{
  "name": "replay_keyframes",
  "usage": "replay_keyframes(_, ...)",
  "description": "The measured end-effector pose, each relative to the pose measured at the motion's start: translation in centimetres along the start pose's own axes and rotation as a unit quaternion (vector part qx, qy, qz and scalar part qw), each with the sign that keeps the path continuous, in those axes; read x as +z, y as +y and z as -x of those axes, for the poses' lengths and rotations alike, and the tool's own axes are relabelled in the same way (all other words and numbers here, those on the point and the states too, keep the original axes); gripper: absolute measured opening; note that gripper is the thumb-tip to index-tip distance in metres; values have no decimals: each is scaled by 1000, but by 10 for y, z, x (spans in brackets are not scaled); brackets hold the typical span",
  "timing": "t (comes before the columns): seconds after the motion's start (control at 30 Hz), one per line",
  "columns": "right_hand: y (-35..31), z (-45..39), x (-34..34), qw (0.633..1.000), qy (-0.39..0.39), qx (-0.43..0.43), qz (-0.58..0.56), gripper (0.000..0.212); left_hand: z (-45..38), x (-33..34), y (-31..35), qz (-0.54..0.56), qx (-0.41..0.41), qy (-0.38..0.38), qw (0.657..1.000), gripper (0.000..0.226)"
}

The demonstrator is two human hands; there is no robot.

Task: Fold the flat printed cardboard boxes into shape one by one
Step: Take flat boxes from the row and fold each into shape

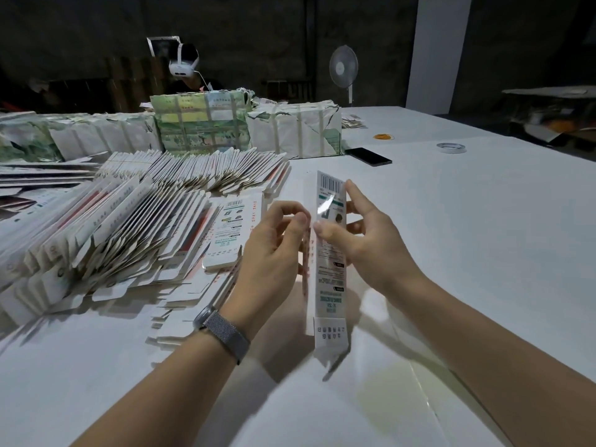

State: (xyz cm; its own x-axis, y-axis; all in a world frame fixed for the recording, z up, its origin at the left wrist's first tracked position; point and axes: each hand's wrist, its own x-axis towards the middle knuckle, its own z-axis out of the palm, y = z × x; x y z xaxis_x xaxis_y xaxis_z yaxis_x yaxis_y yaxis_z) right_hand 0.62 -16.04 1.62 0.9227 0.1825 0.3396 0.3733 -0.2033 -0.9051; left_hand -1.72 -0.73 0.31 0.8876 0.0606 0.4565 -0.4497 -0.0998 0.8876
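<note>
Box: long, thin white printed cardboard box (pixel 329 253) with a black barcode at its far end. I see it held up over the white table (pixel 467 237), standing on its narrow side, right in the middle between both hands.
Right hand (pixel 361 233): I see it on the right side of the box. The thumb lies on the printed face, the first finger points up along the far edge, and the other fingers are tucked behind. It pinches the box.
Left hand (pixel 274 243): its fingers are curled and the thumb tip touches the left edge of the box. A grey mesh watch band (pixel 222 330) sits on this wrist.
Near the box: one flat white printed box (pixel 230 233) lies on top of a pile just left of the left hand.
Left side: many flat white cardboard boxes (pixel 113 227) lean in long rows, packed close together.
Far back: paper-wrapped bundles (pixel 200 124) with tape stand behind the rows.
Right of bundles: a black phone (pixel 367 156) lies flat, a roll of clear tape (pixel 451 147) is well apart from it, and some yellow rubber bands (pixel 383 136) are further back.
Behind the table: a white standing fan (pixel 343 67).
</note>
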Motion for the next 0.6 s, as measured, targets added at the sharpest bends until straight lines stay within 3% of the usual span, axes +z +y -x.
replay_keyframes(0.1,-3,-2,-2,997,-8,38,-61,54,0,-2,0,-35,2,-5,999,13)
replay_keyframes(0.3,-14,-2,-21,997,21,70,-35,56,7,0,0,-90,27,-61,994,29)
replay_keyframes(0.43,-26,3,-78,995,46,90,15,25,4,-10,-18,-165,106,-62,979,29)
replay_keyframes(0.6,-13,18,-194,952,107,177,225,55,-10,-10,-48,-184,86,-56,978,43)
